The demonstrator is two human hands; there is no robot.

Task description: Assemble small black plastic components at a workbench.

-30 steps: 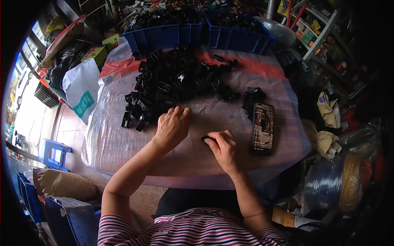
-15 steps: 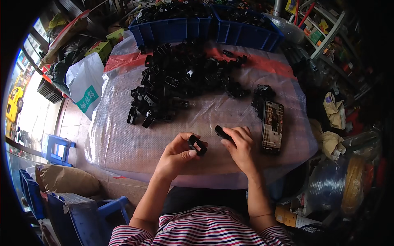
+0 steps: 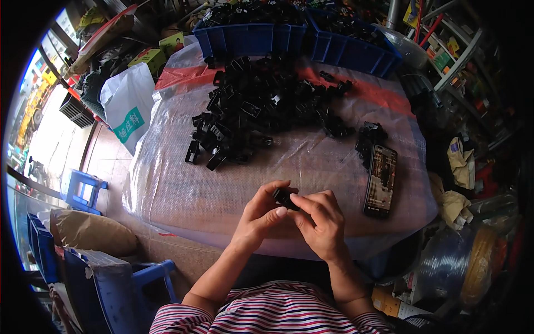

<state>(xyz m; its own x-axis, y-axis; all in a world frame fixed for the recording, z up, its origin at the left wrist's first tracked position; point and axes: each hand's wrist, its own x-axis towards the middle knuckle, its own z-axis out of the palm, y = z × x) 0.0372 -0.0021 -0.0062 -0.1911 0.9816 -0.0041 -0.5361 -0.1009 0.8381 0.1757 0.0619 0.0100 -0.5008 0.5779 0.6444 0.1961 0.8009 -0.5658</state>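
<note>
Close together over the near part of the covered table (image 3: 183, 189), my two hands meet around a black plastic part (image 3: 285, 197). My left hand (image 3: 260, 216) grips it between thumb and fingers from the left. From the right, my right hand (image 3: 318, 216) pinches at the same spot; the small black piece it had is now hidden among the fingers, so I cannot tell whether it sits inside the part. Beyond my hands lies a heap of similar black plastic parts (image 3: 261, 100).
Two blue crates (image 3: 250, 40) of black parts stand at the far edge. At the right, a phone (image 3: 381, 181) lies beside a small cluster of black parts (image 3: 370, 136). A white bag (image 3: 128, 100) hangs at the left; a blue stool (image 3: 83, 192) stands on the floor.
My right hand has come left with its small black piece, meeting the black part in my left hand. The whole view has shifted slightly.
</note>
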